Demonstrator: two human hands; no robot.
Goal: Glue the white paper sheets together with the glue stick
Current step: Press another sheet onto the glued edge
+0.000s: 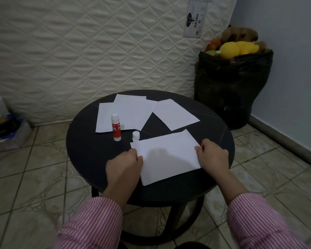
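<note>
A white paper sheet (pixel 166 157) lies at the front of the round black table (pixel 86 141); another sheet's edges peek out beneath it. My left hand (pixel 124 167) pinches its left edge and my right hand (pixel 213 157) grips its right edge. The red and white glue stick (pixel 115 129) stands upright left of centre, uncapped. Its white cap (pixel 136 135) stands just beyond the sheet's far left corner. Two overlapping white sheets (pixel 126 114) lie at the back left and a single sheet (pixel 175 115) at the back right.
A quilted mattress (pixel 97 51) leans upright behind the table. A black bag (pixel 232 87) filled with soft toys stands at the right by the wall. Clutter (pixel 4 126) sits on the tiled floor at the far left.
</note>
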